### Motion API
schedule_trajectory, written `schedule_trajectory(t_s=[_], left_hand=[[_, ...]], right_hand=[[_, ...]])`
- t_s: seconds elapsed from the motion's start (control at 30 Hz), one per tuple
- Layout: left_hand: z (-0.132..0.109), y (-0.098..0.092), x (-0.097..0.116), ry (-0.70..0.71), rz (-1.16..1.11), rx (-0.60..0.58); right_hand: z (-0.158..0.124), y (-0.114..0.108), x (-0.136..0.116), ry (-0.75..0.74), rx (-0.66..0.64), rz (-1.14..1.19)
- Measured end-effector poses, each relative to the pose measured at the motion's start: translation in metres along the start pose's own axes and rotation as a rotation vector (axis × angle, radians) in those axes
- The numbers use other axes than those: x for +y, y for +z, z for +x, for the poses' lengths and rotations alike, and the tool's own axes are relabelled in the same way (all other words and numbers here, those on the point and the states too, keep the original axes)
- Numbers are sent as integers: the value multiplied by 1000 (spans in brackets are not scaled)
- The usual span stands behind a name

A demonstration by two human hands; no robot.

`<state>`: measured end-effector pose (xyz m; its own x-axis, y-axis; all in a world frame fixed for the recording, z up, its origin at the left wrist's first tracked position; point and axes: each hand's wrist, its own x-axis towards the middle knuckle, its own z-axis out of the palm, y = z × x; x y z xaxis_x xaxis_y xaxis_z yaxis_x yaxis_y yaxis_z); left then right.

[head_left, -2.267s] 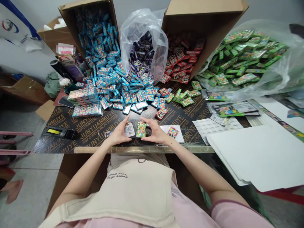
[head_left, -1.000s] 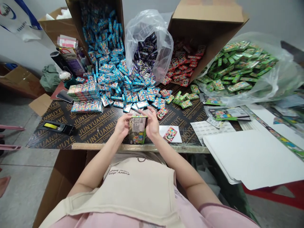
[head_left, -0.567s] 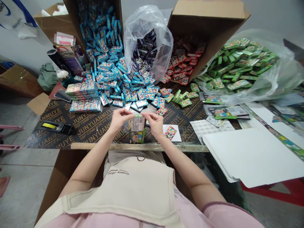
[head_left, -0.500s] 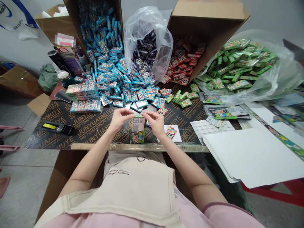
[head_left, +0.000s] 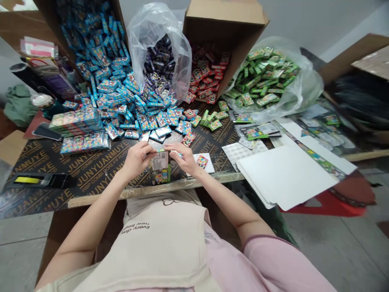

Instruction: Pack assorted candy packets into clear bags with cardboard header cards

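A stack of small colourful packets (head_left: pixel 160 167) stands upright near the table's front edge, a barcode label on its top and a thin clear wrap around it. My left hand (head_left: pixel 137 158) pinches the stack's top left corner. My right hand (head_left: pixel 182 157) pinches the top right side, fingers closed on the wrap. A single red packet (head_left: pixel 201 161) lies on a white slip just right of my right hand.
Behind are heaps of small packets: blue (head_left: pixel 115 93), purple in a clear bag (head_left: pixel 158 65), red in a tipped carton (head_left: pixel 206 75), green in a bag (head_left: pixel 261 79). Wrapped bundles (head_left: pixel 79 130) lie left, a black tape dispenser (head_left: pixel 39 180) front left, white sheets (head_left: pixel 285 176) right.
Two packets were brought together into an upright stack; both hands moved to its top and now pinch there. The camera has swung right, shifting everything left in view.
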<state>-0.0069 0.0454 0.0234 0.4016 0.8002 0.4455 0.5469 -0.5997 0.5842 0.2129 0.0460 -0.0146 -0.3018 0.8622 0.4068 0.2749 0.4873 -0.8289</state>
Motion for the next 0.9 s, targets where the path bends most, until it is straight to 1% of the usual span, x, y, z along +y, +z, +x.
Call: schedule_trajectory(t_s=[0.07, 0.13, 0.17, 0.2, 0.23, 0.3, 0.33, 0.47, 0.63, 0.73, 0.83, 0.9], left_hand=[[0, 1, -2, 66, 77, -42], [-1, 1, -4, 112, 112, -47], [-1, 1, -4, 129, 122, -43], [-1, 2, -4, 141, 130, -40], [-2, 3, -3, 150, 137, -37], [-4, 5, 0, 162, 149, -28], [-5, 6, 2, 165, 154, -17], [-17, 7, 16, 194, 149, 47], [-42, 0, 43, 247, 48, 109], [-59, -5, 59, 311, -3, 59], [-76, -7, 73, 401, -18, -53], [-84, -8, 80, 458, -13, -106]], right_hand=[[-5, -20, 20, 48, 50, -89], [-11, -46, 47, 190, 151, -265], [-14, -60, 61, 291, 172, -379], [-18, -73, 75, 400, 145, -489], [-22, -84, 87, 486, 88, -560], [-29, -99, 106, 573, -16, -603], [-32, -103, 112, 583, -57, -591], [-39, -100, 123, 583, -159, -545], [-42, -95, 127, 617, -178, -546], [-44, -91, 123, 612, -207, -641], [-45, -85, 112, 573, -250, -823], [-47, -80, 106, 559, -250, -884]])
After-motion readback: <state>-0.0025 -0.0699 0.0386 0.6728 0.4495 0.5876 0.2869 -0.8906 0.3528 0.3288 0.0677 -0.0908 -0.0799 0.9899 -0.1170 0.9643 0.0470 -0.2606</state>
